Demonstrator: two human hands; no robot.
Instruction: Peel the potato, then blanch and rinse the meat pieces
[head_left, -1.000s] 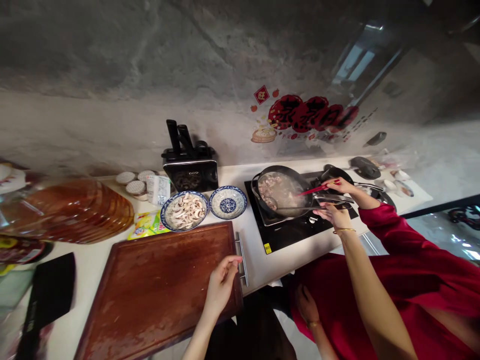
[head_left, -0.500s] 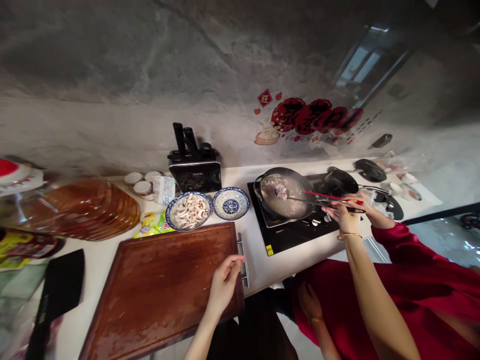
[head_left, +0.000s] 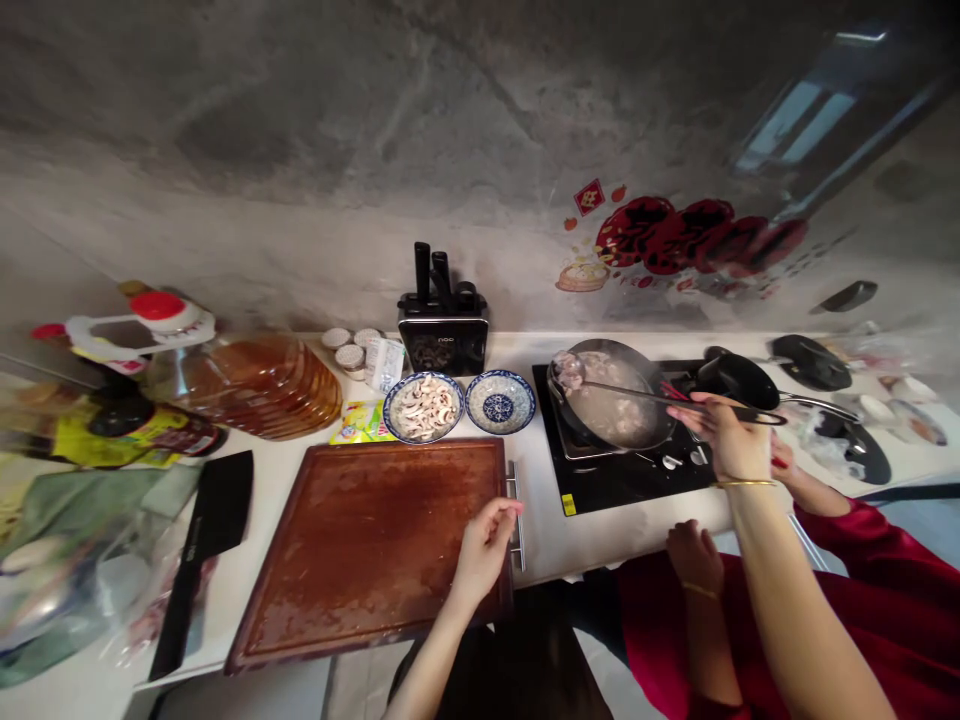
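My right hand (head_left: 731, 440), with a gold bangle at the wrist, is closed around the handle of a long skimmer (head_left: 652, 395). The skimmer's head is heaped with pale meat (head_left: 568, 370) at the left rim of a steaming dark wok (head_left: 645, 425). More meat lies in the wok's cloudy liquid. My left hand (head_left: 487, 540) hovers over the right edge of a wet brown cutting board (head_left: 375, 540), close to its metal handle, fingers curled in with nothing visible between them. Behind the board stand a bowl of sliced mushrooms (head_left: 424, 407) and an empty blue-and-white bowl (head_left: 500, 402).
A co-worker in red stands at the right, one hand (head_left: 784, 465) behind mine and the other (head_left: 696, 560) by the counter edge. A cleaver (head_left: 214, 510) lies left of the board, below a big oil jug (head_left: 255, 385). A knife block (head_left: 442, 335) stands at the wall.
The skimmer with meat has moved from the wok's middle to its left rim and risen. The co-worker's hand is farther from the wok. The view has shifted left; my left hand stays curled.
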